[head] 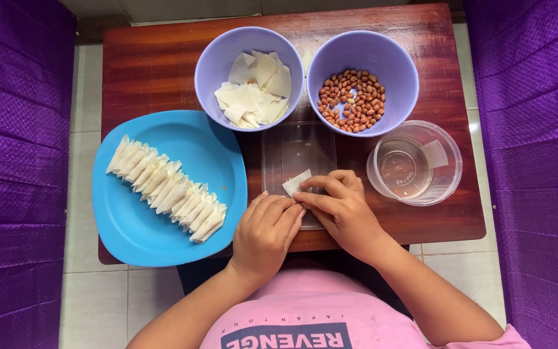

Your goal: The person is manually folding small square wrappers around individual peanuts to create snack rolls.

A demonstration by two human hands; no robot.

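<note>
My left hand (265,229) and right hand (338,205) meet over the clear plastic tray (297,152) on the wooden table (156,64), fingers curled together, both pinching a small white wrapper piece (296,183) at the tray's near edge. Blue plate (163,226) with a row of folded wrappers (166,187) sits left; purple bowls of wrapper sheets (252,87) and peanuts (352,100) behind, clear water cup (414,165) right.

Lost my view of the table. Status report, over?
Left hand and right hand both pinching a small white wrapper over the clear tray. Blue plate of folded pieces at left. Nothing in the way.
</note>
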